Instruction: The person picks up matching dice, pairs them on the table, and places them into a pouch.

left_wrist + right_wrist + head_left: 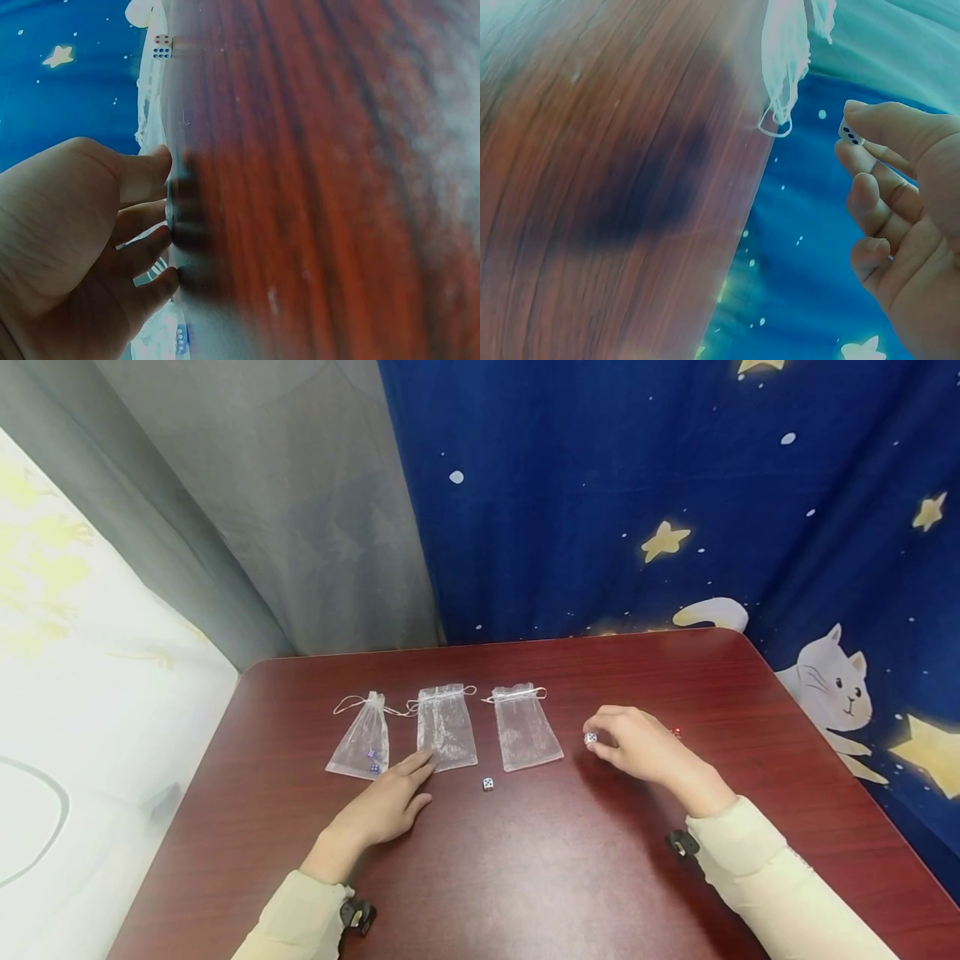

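Between thumb and index finger, my right hand [637, 745] pinches a white die [591, 738] above the table; dark pips show on this die [850, 133] in the right wrist view. My left hand [386, 806] lies with fingers extended, fingertips touching the lower edge of the middle sheer drawstring bag [447, 727]. To its left, another sheer bag [360, 739] holds two blue dice [373, 768] and is gathered at the top. A third sheer bag [527, 731] lies flat to the right. A second white die [488, 784] sits on the table below the bags.
Red dice [676, 732] lie partly hidden behind my right hand. The dark red table [525, 877] ends at a rounded far edge, with grey curtain [322, 527] and blue starry curtain [570, 527] behind it. A white surface [75, 735] borders the left side.
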Motion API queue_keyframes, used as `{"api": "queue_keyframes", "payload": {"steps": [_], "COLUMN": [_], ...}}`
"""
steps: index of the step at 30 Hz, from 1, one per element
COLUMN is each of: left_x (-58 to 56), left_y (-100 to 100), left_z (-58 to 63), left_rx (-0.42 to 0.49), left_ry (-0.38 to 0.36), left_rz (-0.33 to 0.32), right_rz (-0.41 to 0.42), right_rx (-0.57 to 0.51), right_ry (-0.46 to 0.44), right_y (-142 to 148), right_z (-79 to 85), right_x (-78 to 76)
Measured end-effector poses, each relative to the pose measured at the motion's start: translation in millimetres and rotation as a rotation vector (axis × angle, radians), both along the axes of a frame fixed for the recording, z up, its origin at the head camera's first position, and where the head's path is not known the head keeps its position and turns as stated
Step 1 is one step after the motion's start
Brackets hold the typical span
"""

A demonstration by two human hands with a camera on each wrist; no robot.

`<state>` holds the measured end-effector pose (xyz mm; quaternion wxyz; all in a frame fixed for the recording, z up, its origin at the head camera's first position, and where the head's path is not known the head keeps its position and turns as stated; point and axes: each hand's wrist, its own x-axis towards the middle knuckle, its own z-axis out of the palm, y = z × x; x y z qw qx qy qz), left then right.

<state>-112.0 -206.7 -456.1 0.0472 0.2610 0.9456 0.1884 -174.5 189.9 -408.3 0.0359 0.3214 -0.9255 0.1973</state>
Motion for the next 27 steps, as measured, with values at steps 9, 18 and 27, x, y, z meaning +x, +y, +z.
{"api": "queue_keyframes", "payload": {"steps": [9,18,27], "left_x": [0.6,-0.1,-0.7], "left_y": [0,0,0], "left_z": [0.2,-0.5,-1.3], "left_rx": [-0.005,-0.006,-0.002], "left_ry": [-0.011,-0.012,-0.001], "left_rz": [0.007,0.008,0.005], "right_rz": [0.047,0.08,0.094], "right_rx": [-0.009,-0.007,-0.007], "right_ry": [-0.011,-0.011,-0.007], "right_y": [-20,-33,-43], "right_z": [-0.2,-1.1,1.0], "right_x": [0.0,0.7,2.5]}}
